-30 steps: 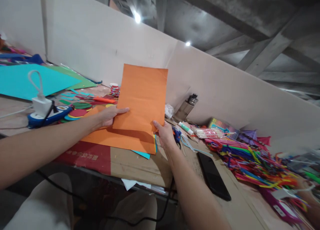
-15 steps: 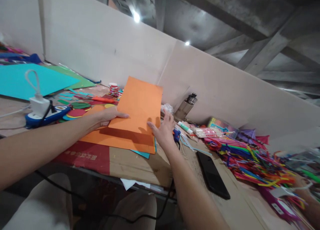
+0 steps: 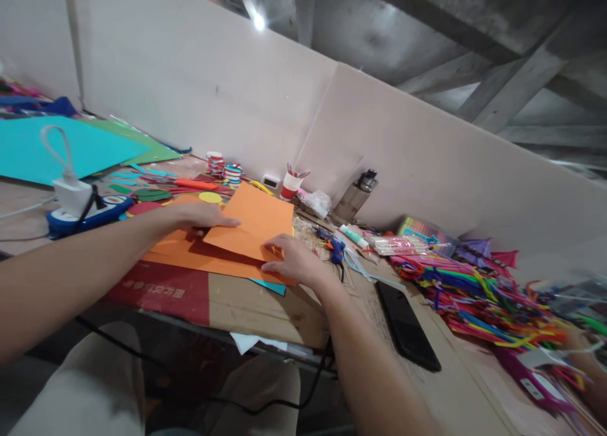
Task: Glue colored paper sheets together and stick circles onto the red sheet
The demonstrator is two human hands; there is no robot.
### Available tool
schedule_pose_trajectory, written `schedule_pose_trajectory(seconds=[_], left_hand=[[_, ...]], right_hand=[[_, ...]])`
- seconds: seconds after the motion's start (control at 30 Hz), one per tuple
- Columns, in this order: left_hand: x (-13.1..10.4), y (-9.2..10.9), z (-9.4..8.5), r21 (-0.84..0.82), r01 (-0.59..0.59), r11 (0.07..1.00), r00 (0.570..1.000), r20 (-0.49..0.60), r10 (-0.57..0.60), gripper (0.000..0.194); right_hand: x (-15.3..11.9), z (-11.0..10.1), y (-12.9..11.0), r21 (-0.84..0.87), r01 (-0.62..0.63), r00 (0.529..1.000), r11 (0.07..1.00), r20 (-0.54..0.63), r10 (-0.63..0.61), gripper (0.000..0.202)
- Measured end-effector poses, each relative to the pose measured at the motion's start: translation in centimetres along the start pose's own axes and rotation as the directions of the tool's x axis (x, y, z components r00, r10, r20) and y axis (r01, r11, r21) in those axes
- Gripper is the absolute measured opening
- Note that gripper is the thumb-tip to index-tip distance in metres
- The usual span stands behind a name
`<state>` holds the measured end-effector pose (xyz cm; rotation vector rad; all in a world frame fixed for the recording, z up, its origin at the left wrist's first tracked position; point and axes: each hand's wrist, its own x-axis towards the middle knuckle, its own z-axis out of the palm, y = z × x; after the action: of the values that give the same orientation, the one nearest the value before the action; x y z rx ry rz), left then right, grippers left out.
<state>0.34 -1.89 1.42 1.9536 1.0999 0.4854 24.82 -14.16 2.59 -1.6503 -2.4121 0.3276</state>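
Observation:
An orange sheet of paper (image 3: 258,216) lies tilted low over a larger orange sheet (image 3: 175,249) on the cardboard-covered table. My left hand (image 3: 205,215) grips the upper sheet at its left edge, thumb on top and the other fingers partly hidden. At the near right corner, my right hand (image 3: 294,259) has its fingers over that sheet and its thumb by the edge, holding it. A corner of blue paper (image 3: 271,287) sticks out beneath the orange paper.
A black phone (image 3: 406,325), pipe cleaners (image 3: 474,297), a glue stick (image 3: 353,236) and a blue glue gun (image 3: 337,251) lie rightward. Behind stand a bottle (image 3: 355,196) and a cup (image 3: 290,186). A power strip (image 3: 90,216) is left. Another person's hand (image 3: 576,344) shows far right.
The upper orange sheet has come down from a raised slant to lie flatter, uncovering the cup behind. My right hand has moved lower and left along its edge.

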Motion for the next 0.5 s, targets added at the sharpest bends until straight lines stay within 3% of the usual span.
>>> schedule_pose_trajectory(seconds=[0.07, 0.2, 0.3, 0.4, 0.5], left_hand=[[0.2, -0.3, -0.8, 0.311, 0.036, 0.950, 0.990, -0.138, 0.008, 0.037], [-0.1, 0.6, -0.5, 0.413, -0.052, 0.909, 0.955, -0.246, 0.167, 0.037], [-0.8, 1.9, 1.2, 0.345, -0.281, 0.896, 0.953, -0.008, 0.302, 0.036], [-1.4, 2.4, 2.4, 0.294, -0.419, 0.859, 0.902, 0.244, 0.357, 0.036], [-1.5, 2.0, 2.6, 0.274, -0.500, 0.822, 0.847, 0.353, 0.398, 0.040]], right_hand=[[0.1, 0.1, 0.2, -0.007, -0.002, 1.000, 1.000, 0.010, 0.002, 0.047], [0.2, 0.2, 0.5, -0.014, 0.015, 1.000, 1.000, 0.022, -0.014, 0.048], [0.3, 0.1, 0.5, -0.013, 0.047, 0.998, 0.999, 0.040, -0.046, 0.045], [0.3, -0.2, 0.5, -0.018, 0.067, 0.996, 0.998, 0.059, -0.066, 0.042], [0.2, -0.3, 0.4, -0.025, 0.047, 0.997, 0.999, 0.070, -0.045, 0.040]])
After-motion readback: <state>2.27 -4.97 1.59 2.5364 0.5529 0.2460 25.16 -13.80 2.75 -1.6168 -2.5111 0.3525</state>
